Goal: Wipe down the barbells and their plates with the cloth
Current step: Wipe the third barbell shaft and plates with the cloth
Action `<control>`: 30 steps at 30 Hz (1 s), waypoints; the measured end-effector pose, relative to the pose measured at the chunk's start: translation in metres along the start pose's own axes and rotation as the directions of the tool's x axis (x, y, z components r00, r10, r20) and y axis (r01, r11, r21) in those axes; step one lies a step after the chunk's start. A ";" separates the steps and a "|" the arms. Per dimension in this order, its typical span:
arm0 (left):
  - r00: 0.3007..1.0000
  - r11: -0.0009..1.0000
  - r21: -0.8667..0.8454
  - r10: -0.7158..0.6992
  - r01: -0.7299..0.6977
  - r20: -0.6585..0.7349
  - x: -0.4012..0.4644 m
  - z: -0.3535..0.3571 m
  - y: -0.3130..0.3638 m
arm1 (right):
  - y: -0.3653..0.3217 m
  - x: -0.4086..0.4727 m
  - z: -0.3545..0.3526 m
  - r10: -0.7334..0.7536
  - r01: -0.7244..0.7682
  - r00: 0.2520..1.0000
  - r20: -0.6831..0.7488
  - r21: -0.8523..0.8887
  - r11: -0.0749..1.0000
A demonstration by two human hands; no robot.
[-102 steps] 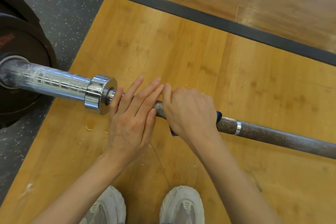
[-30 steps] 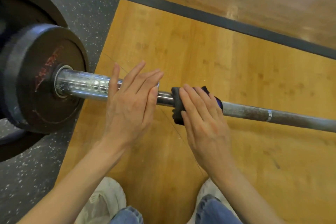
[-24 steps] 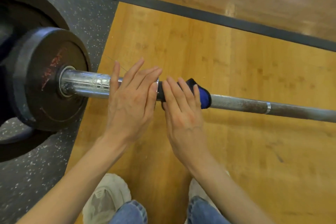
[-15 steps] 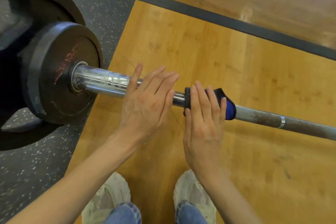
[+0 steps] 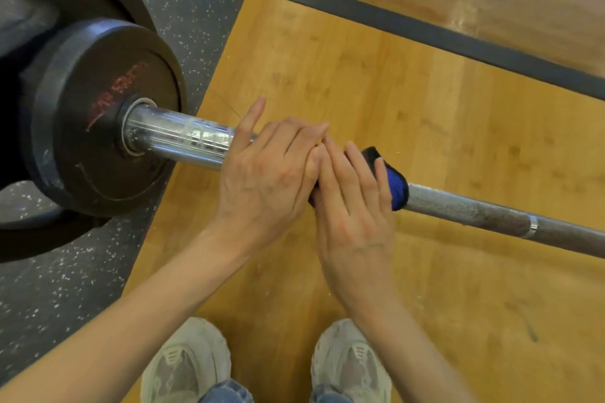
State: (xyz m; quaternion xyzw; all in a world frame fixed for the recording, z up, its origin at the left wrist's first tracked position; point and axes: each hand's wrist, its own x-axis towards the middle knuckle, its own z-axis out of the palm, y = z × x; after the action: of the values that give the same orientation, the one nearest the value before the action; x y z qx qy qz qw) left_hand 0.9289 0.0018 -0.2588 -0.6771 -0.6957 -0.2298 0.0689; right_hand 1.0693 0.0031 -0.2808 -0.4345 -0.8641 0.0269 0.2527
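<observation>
- Wooden platform boards (image 5: 376,85) ran under the barbell (image 5: 474,211), with speckled rubber flooring (image 5: 65,291) beneath the loaded end and a dark border strip (image 5: 393,21) at the far edge.
- Near the collar, the left hand (image 5: 265,173) lay flat on the bar with fingers straight, gripping nothing; likely it steadied the bar against rolling.
- Beside it, touching at the fingertips, the right hand (image 5: 355,203) pressed the blue-and-black cloth (image 5: 394,181) onto the shaft with straight fingers, the cloth wrapped over the bar so the palm could drive it along.
- A black plate (image 5: 98,121) sat on the chrome sleeve (image 5: 176,137), well left of the cloth, and appeared not yet wiped.
- Rightward the knurled shaft ran bare to the frame edge, open room for a long stroke; leftward the left hand and collar blocked the cloth.
- Two pale shoes (image 5: 186,360) stood just behind the bar.
</observation>
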 end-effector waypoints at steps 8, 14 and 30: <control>1.000 0.999 -0.042 -0.004 0.005 0.026 0.031 0.005 -0.007 | 0.024 0.007 -0.003 0.165 -0.167 0.985 -0.049 -0.036 0.985; 0.986 0.998 -0.054 0.044 -0.035 0.159 0.059 0.006 -0.015 | 0.041 0.024 0.003 -0.021 0.021 1.000 -0.018 -0.045 0.999; 0.999 0.998 -0.059 0.028 -0.030 -0.028 0.063 0.025 -0.019 | 0.042 0.040 0.011 0.156 -0.161 0.984 -0.089 -0.055 0.985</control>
State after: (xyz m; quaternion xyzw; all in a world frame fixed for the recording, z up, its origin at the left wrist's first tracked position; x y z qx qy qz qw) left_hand 0.9114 0.0695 -0.2593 -0.6856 -0.6777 -0.2585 0.0612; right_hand 1.0757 0.0617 -0.2850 -0.5103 -0.8157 0.0020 0.2725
